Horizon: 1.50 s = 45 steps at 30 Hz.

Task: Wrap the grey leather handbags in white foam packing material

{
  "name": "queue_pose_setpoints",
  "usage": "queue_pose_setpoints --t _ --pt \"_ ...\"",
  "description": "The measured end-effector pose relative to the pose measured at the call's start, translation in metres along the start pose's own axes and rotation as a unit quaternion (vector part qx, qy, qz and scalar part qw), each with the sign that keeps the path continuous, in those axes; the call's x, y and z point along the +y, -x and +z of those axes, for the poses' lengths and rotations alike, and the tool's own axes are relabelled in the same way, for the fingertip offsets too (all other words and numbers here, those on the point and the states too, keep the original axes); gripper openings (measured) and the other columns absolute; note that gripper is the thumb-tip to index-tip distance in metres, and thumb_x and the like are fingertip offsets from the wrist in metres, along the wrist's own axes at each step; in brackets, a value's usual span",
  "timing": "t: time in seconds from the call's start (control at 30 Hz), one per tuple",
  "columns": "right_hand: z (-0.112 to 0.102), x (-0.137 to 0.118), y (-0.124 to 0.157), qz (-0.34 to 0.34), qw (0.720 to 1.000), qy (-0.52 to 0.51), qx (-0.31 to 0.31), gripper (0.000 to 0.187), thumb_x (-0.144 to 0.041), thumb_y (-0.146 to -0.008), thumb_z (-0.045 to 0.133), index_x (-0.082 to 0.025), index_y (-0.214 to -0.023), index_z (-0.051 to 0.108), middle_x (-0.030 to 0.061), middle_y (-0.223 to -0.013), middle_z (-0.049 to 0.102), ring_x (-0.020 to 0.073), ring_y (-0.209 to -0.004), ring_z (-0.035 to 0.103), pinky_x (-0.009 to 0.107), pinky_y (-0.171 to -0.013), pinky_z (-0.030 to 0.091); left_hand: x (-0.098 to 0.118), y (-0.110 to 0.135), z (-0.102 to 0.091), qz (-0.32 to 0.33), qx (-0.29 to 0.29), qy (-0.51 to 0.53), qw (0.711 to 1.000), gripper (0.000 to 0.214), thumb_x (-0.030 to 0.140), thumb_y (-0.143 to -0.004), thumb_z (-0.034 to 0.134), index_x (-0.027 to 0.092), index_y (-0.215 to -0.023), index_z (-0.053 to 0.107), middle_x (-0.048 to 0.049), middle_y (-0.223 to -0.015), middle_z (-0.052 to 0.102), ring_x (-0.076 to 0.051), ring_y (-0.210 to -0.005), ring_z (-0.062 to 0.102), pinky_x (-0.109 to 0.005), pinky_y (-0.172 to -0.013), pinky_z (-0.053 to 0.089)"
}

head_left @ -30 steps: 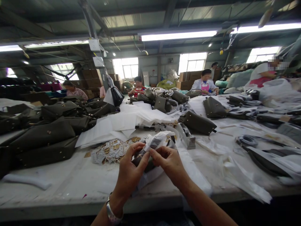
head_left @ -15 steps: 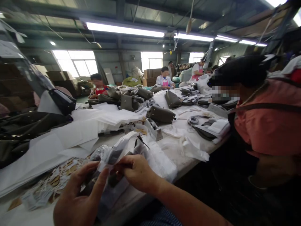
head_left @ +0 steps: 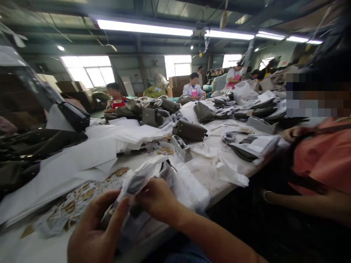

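Both hands pinch the dark strap in its clear plastic sleeve (head_left: pixel 142 179) at the near table edge: left hand (head_left: pixel 94 233) closed round the lower end, right hand (head_left: pixel 156 199) nipping the top. Strap only partly sleeved; olive bags (head_left: pixel 189 130) wait beyond.

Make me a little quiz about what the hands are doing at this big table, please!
1. True or false: both hands pinch one plastic-wrapped dark piece.
2. What lies on the table just beyond the left hand? A) paper tags B) scissors C) apples
3. What colour top does the person at the right wear?

Key:
1. True: left hand and right hand grip the wrapped piece.
2. A, paper tags.
3. Orange-pink top.
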State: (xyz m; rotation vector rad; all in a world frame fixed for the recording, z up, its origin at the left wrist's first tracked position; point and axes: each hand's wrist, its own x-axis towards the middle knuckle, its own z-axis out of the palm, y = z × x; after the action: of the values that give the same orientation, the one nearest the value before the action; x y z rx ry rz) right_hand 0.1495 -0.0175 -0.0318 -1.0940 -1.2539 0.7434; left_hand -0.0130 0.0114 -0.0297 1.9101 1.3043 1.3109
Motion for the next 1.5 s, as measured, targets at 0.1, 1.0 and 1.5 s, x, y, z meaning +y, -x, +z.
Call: queue_pose_setpoints --t 0.1,1.0,1.5 --pt "-0.004 0.008 0.008 0.037 0.997 -0.054 0.034 0.017 -0.029 -0.090 0.065 -0.019 -0.101 0.074 0.0042 -0.090 0.076 0.0218 -0.087 0.072 0.031 -0.082 0.055 0.004 -0.012 -0.001 -0.041 -0.002 0.066 0.997 0.045 0.064 -0.075 0.070 0.027 -0.101 0.067 -0.0016 -0.100 0.072 -0.025 -0.094 0.067 -0.035 -0.082 0.054" --pt "-0.064 0.048 0.029 0.022 0.957 0.270 0.104 0.045 -0.059 -0.092 0.054 -0.027 -0.121 0.069 0.0028 -0.084 0.078 0.0273 -0.093 0.074 0.031 -0.080 0.058 -0.046 -0.003 -0.017 -0.009 -0.066 0.174 0.983 0.038 0.045 -0.102 0.040 0.022 -0.122 0.064 -0.0089 -0.116 0.070 -0.022 -0.109 0.066 -0.037 -0.097 0.051" --pt "-0.046 0.083 0.027 -0.232 0.914 0.331 0.018 0.028 -0.019 -0.097 0.052 -0.026 -0.118 0.070 0.0058 -0.122 0.069 0.0226 -0.112 0.067 0.034 -0.094 0.058 -0.218 -0.135 -0.021 -0.043 -0.138 -0.255 0.956 0.024 0.037 -0.091 0.065 0.015 -0.101 0.065 -0.0089 -0.117 0.063 -0.024 -0.110 0.058 -0.049 -0.099 0.046"
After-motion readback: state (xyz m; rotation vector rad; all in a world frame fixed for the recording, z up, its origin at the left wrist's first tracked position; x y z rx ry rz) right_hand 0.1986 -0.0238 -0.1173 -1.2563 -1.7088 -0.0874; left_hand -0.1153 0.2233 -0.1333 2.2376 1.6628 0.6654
